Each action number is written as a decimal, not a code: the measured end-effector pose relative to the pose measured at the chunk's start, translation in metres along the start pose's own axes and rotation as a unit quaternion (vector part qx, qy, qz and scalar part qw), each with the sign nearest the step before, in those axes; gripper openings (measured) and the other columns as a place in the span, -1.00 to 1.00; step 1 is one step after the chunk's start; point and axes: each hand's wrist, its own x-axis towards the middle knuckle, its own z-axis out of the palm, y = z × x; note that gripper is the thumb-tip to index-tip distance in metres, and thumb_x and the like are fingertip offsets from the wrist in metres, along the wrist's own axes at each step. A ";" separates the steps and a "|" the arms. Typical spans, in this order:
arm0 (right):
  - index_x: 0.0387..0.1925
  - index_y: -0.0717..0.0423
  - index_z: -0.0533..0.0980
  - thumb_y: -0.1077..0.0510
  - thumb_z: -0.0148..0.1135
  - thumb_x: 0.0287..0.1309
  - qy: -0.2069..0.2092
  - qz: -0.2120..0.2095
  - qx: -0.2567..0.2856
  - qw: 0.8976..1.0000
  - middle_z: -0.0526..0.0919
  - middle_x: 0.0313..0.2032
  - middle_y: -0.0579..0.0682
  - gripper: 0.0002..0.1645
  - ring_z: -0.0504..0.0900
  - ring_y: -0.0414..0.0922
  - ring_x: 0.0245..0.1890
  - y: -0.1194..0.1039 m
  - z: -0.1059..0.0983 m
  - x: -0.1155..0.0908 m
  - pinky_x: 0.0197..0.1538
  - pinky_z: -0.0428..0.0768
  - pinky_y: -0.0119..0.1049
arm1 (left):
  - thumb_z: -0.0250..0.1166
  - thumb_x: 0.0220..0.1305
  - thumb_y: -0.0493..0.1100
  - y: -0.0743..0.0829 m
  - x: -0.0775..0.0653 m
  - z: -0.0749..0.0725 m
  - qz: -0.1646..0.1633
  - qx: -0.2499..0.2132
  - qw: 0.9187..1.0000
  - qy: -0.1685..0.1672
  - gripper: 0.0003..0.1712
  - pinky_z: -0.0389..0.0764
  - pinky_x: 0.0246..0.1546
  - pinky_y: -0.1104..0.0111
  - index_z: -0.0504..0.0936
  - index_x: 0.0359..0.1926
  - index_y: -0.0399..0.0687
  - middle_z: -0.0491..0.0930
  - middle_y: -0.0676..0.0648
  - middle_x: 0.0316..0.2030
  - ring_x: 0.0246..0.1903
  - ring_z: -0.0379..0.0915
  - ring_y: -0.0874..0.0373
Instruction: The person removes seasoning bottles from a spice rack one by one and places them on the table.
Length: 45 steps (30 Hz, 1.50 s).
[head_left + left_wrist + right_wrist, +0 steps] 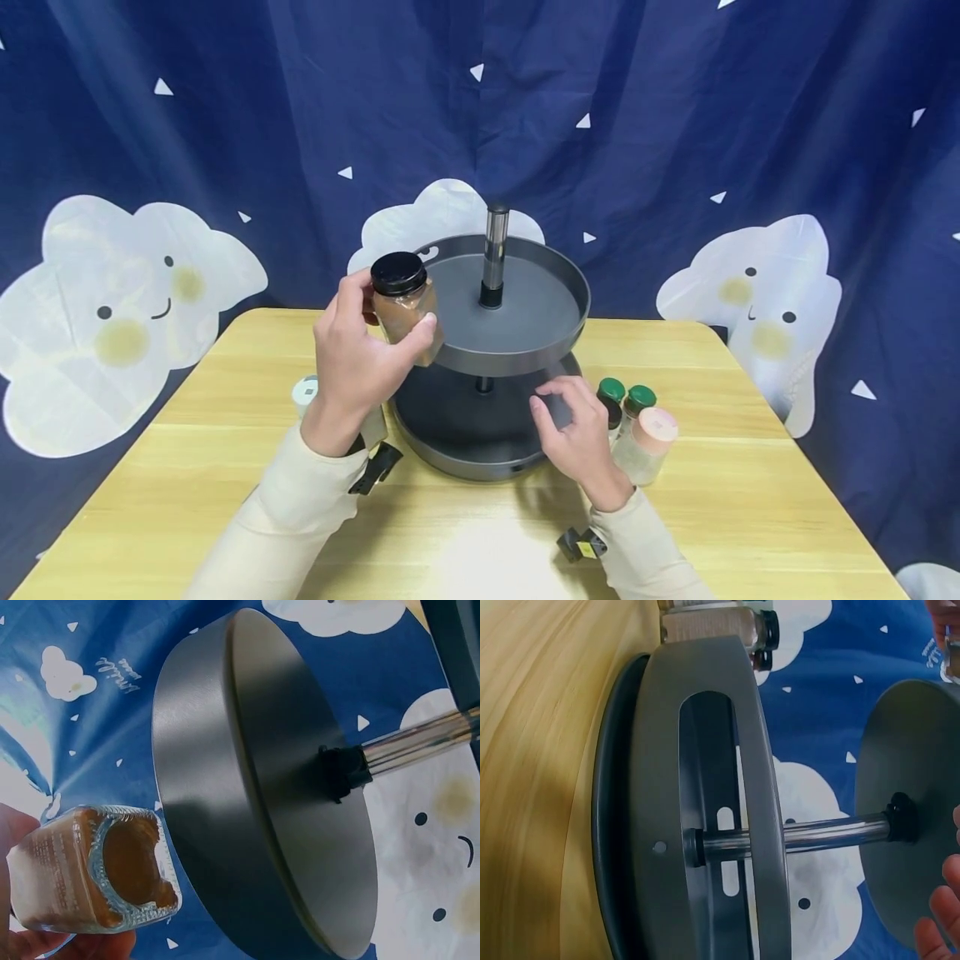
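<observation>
My left hand (352, 354) holds a squarish clear jar (408, 321) with a black lid and brown contents, its thumb and fingers on either side. The jar is raised at the left rim of the upper tray (532, 304) of a two-tier dark grey stand. In the left wrist view the jar's glass base (135, 862) shows, apart from the tray's outer wall. My right hand (581, 437) has loosely bent fingers and holds nothing. It hovers by the right side of the lower tray (480, 468).
A metal post (495, 250) rises from the upper tray. Right of the stand is a group of jars with green, dark and pink lids, including a pink-lidded jar (648, 446). A white-lidded container (305, 392) stands partly hidden behind my left wrist. All rest on a wooden table (735, 500).
</observation>
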 end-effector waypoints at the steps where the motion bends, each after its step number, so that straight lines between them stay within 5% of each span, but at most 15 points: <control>1: -0.47 0.17 0.59 0.30 0.32 -0.15 -0.003 0.003 0.001 1.000 0.63 -0.42 0.05 -0.90 0.58 -0.07 -0.35 0.001 0.000 -0.001 -0.29 0.51 -0.25 | 0.41 -0.17 -0.11 -0.001 -0.001 -0.001 -0.001 0.002 1.000 -0.001 -0.39 0.42 -0.54 0.15 0.47 -0.09 -0.35 0.53 -0.25 -0.46 -0.49 0.39 -0.01; 19: -0.50 0.09 0.57 0.27 0.31 -0.11 -0.043 0.025 0.002 0.999 0.62 -0.45 0.00 -0.94 0.58 -0.09 -0.37 0.006 -0.003 -0.002 -0.32 0.54 -0.17 | 0.44 -0.25 -0.13 -0.014 -0.018 -0.015 -0.006 0.028 1.000 -0.011 -0.40 0.48 -0.57 0.12 0.50 -0.15 -0.37 0.56 -0.24 -0.53 -0.54 0.44 -0.02; 45: -0.51 0.06 0.57 0.23 0.31 -0.07 -0.052 0.044 0.006 0.998 0.61 -0.45 -0.02 -0.96 0.53 -0.12 -0.40 0.009 -0.004 -0.004 -0.35 0.53 -0.17 | 0.46 -0.31 -0.07 -0.037 -0.052 -0.022 -0.071 0.107 0.983 -0.134 -0.38 0.39 -0.67 0.20 0.50 -0.18 -0.32 0.58 -0.17 -0.58 -0.65 0.40 0.01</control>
